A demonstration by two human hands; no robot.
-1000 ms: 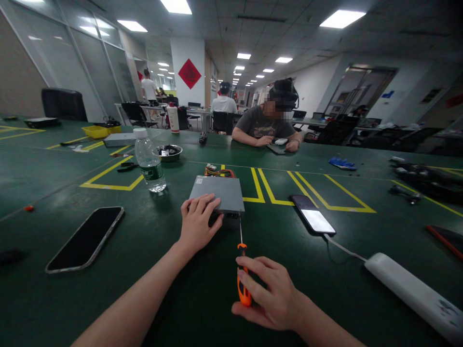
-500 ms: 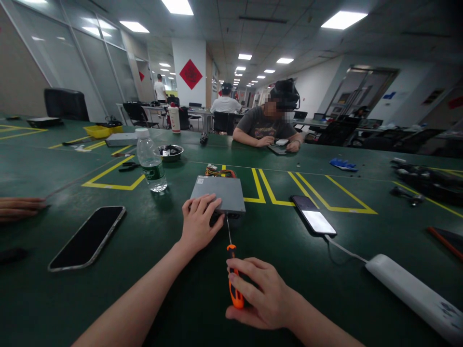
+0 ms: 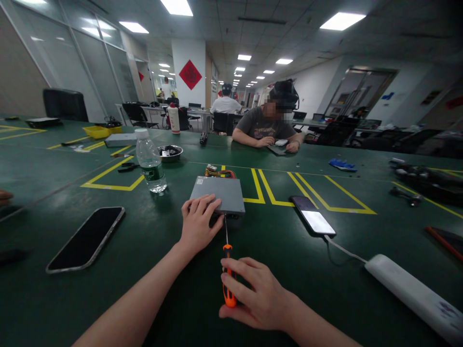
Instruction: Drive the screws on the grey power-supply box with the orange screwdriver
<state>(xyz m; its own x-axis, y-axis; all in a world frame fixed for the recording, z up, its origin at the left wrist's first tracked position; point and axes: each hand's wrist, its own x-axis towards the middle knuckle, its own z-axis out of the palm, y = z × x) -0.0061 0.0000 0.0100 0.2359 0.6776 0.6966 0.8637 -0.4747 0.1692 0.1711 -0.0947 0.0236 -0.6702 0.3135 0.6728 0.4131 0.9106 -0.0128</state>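
Note:
A grey metal computer power supply [image 3: 220, 193] lies on the green table in front of me, with its bundle of coloured wires [image 3: 219, 172] at the far side. My left hand [image 3: 199, 221] holds it by the near left corner, fingers spread over the top and thumb against the front face. In my right hand [image 3: 255, 294] is an orange-and-black screwdriver [image 3: 228, 282], its handle between fingers and thumb. The thin shaft points away from me, and its tip meets the lower front face near my left thumb. The exact contact spot is too small to make out.
Left of my hands are a water bottle [image 3: 151, 166], a dark phone [image 3: 87, 239] and a metal bowl [image 3: 170, 153]. To the right lie a lit phone [image 3: 313, 215] on a cable and a white power strip [image 3: 408, 289]. Across the table sits a person [image 3: 267, 120].
The screwdriver handle and my right hand have shifted slightly left, with the tip still at the front face. My left hand stays put. Another person's hand at the far left has drawn back.

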